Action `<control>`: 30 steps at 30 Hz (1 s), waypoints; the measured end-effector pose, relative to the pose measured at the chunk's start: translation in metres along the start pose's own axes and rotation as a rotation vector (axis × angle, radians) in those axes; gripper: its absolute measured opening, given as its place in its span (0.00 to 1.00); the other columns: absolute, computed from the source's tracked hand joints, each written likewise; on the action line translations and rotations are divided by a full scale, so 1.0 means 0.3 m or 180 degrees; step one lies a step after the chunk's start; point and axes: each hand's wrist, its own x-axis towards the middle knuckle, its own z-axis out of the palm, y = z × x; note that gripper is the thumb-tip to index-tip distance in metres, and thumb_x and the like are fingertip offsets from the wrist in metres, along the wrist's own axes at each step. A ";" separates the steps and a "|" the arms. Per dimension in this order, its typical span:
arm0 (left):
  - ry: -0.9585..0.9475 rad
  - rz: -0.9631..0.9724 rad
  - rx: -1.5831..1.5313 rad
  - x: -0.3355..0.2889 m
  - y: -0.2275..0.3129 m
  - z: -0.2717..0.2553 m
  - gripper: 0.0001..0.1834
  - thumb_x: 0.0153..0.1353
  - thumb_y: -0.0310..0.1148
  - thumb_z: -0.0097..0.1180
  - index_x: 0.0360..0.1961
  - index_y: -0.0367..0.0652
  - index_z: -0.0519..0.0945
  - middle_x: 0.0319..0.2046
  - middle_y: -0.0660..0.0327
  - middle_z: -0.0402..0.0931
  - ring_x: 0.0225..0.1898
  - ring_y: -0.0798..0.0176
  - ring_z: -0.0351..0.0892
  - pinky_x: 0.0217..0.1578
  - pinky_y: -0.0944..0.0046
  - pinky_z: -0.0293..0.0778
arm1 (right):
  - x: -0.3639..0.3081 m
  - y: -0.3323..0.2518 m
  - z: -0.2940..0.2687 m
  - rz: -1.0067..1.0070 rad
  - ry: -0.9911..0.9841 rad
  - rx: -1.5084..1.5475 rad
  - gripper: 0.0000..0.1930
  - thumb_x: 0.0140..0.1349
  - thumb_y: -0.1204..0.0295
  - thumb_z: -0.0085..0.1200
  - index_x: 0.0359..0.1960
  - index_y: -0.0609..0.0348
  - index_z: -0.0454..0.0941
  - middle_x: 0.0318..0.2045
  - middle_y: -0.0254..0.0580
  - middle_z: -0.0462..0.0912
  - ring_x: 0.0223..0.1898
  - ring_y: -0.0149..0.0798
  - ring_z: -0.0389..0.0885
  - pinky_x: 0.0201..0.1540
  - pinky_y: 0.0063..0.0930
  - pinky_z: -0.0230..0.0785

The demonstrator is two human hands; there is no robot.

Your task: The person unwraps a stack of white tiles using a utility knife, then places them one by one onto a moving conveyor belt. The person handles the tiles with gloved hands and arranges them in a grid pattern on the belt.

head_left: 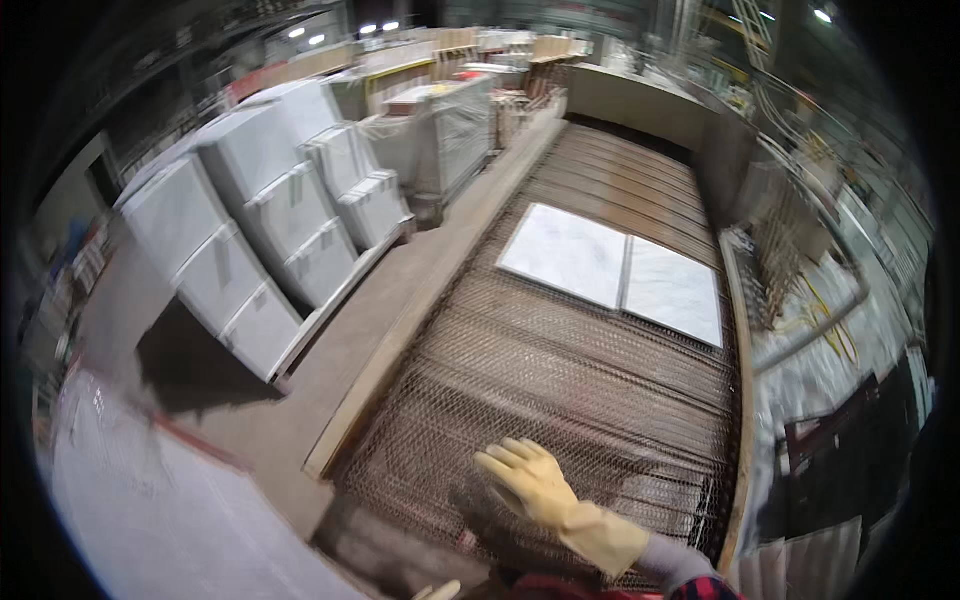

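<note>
The right hand (525,485), in a cream glove, is over the near end of the mesh bed (560,365), its fingers extended and a little apart, palm toward the mesh, with nothing in its grip; whether it brushes the mesh I cannot tell. Only fingertips of the left hand (440,591) show at the lower edge of the view, well apart from the right, so I cannot tell whether that hand is open or closed on anything. Farther along the bed, beyond its middle and well out from both hands, the left tile (565,255) and the right tile (672,290) lie flat side by side, white with faint grey veining. Together they nearly span the bed, the left one close to its left edge and the right one close to its right rail (738,400). I judge this a pause between grips, with both tiles laid on the mesh and neither being handled; placing another tile would call for a two-handed hold and a level set-down on the near end. Left of the bed, past its long side beam (440,290), white boxes (290,225) stand stacked on the floor (365,325); past the right rail, a yellow cord (838,325) lies near pale sheeting (800,365).
</note>
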 end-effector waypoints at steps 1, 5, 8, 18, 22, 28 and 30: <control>-0.0190 -0.0164 -0.0005 -0.037 0.013 -0.048 0.15 0.70 0.27 0.49 0.54 0.40 0.81 0.51 0.54 0.81 0.53 0.51 0.79 0.55 0.58 0.73 | -0.039 -0.089 0.020 -0.0051 0.0125 0.0210 0.22 0.56 0.73 0.60 0.55 0.59 0.74 0.51 0.47 0.79 0.50 0.50 0.77 0.55 0.39 0.70; 0.0195 -0.0350 -0.0176 -0.232 0.057 -0.200 0.15 0.69 0.30 0.49 0.54 0.41 0.80 0.53 0.52 0.79 0.57 0.51 0.75 0.56 0.55 0.72 | -0.210 -0.441 0.117 0.0370 0.0466 0.0940 0.21 0.55 0.77 0.60 0.54 0.57 0.79 0.49 0.50 0.82 0.54 0.54 0.79 0.59 0.42 0.70; 0.0292 -0.0378 -0.0443 -0.385 -0.010 -0.276 0.20 0.66 0.25 0.51 0.60 0.40 0.76 0.48 0.56 0.82 0.47 0.62 0.80 0.56 0.59 0.72 | -0.347 -0.606 0.141 0.0667 -0.0363 0.1759 0.20 0.67 0.74 0.51 0.60 0.60 0.75 0.56 0.52 0.78 0.60 0.48 0.74 0.64 0.35 0.65; 0.2583 -0.0825 -0.0976 -0.854 -0.141 -0.668 0.18 0.72 0.27 0.40 0.56 0.30 0.76 0.49 0.52 0.82 0.54 0.60 0.78 0.59 0.62 0.69 | -0.366 -0.984 0.256 0.0181 -0.1966 0.2687 0.21 0.72 0.70 0.44 0.65 0.62 0.69 0.59 0.50 0.78 0.62 0.42 0.74 0.64 0.30 0.63; 0.3798 -0.0775 -0.0645 -0.931 -0.209 -0.819 0.18 0.72 0.30 0.45 0.58 0.31 0.75 0.54 0.54 0.79 0.55 0.61 0.77 0.61 0.63 0.67 | -0.319 -1.055 0.294 -0.0227 -0.1974 0.2295 0.19 0.70 0.69 0.48 0.61 0.57 0.74 0.54 0.52 0.81 0.57 0.50 0.78 0.62 0.36 0.67; 0.5203 -0.0834 -0.0132 -1.117 -0.408 -1.149 0.27 0.72 0.42 0.46 0.65 0.33 0.68 0.64 0.48 0.68 0.66 0.53 0.66 0.67 0.59 0.60 | -0.210 -1.257 0.308 -0.1140 -0.2048 0.1836 0.21 0.69 0.65 0.50 0.63 0.49 0.73 0.54 0.49 0.81 0.56 0.53 0.77 0.61 0.41 0.67; 0.5397 -0.1053 0.0108 -1.092 -0.391 -1.242 0.28 0.73 0.45 0.44 0.64 0.33 0.69 0.63 0.48 0.69 0.67 0.51 0.64 0.68 0.57 0.58 | -0.158 -1.332 0.298 -0.1381 -0.1891 0.1681 0.20 0.69 0.66 0.50 0.62 0.52 0.73 0.55 0.48 0.80 0.56 0.52 0.77 0.62 0.40 0.66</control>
